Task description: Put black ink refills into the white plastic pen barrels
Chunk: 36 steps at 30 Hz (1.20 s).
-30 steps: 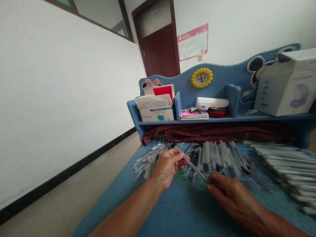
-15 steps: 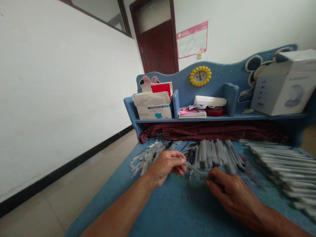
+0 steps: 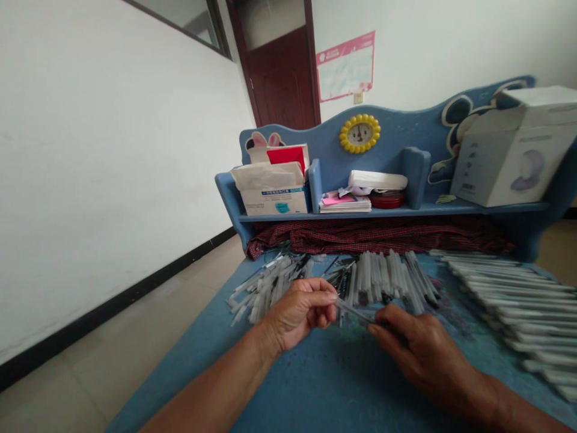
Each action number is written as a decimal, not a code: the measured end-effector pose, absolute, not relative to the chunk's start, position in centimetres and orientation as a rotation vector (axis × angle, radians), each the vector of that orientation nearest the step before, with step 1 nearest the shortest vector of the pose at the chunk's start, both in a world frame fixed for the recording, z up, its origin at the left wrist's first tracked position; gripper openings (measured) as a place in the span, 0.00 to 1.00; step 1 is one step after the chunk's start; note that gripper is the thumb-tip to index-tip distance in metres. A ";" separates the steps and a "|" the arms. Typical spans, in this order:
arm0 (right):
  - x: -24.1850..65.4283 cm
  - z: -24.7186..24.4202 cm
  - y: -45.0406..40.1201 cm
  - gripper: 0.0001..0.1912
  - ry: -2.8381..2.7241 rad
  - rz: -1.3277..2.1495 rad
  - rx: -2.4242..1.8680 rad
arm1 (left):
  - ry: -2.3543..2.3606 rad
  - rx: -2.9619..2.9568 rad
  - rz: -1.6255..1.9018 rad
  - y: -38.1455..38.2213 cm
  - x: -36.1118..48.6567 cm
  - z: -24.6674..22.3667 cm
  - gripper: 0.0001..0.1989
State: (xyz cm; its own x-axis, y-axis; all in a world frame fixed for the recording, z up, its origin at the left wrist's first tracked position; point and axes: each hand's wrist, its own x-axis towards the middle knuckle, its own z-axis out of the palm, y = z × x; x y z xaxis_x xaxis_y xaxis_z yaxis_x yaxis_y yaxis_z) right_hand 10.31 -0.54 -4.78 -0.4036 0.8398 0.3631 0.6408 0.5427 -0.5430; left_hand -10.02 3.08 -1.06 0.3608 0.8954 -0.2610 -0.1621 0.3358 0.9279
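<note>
A thin translucent pen tube (image 3: 354, 312) slants between my two hands above the blue table. My left hand (image 3: 306, 310) pinches its upper left end between thumb and fingers. The lower right end is gripped by my right hand (image 3: 412, 343), its fingers curled and partly hidden. Behind my left hand lies a loose pile of clear tubes (image 3: 265, 288) with some dark pieces. More tubes with dark ends (image 3: 387, 276) lie side by side behind the gap between my hands.
Many assembled-looking pens (image 3: 518, 300) are stacked in a long row at the right of the blue table (image 3: 315, 385). A checked red cloth (image 3: 360, 236) lies under the blue shelf (image 3: 279, 218), which holds a mask box (image 3: 274, 201), papers and a large white box (image 3: 509, 150).
The view has shifted slightly, so the shelf and table appear a little further left. My hands keep the tube between them, and their gap looks slightly smaller.
</note>
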 end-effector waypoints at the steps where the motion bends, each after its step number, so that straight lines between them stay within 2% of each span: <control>1: 10.3 -4.9 -0.5 0.12 -2.170 0.405 -1.177 | 0.935 0.963 0.841 3.0 -9.9 -1.1 0.05; 26: 10.5 -4.4 -0.3 0.12 -2.193 0.282 -1.115 | 0.962 0.996 0.886 2.5 -9.0 -1.5 0.05; 36: 10.8 -2.5 0.5 0.07 -2.388 -0.017 -1.146 | 1.038 1.187 0.869 3.0 -8.7 -0.9 0.07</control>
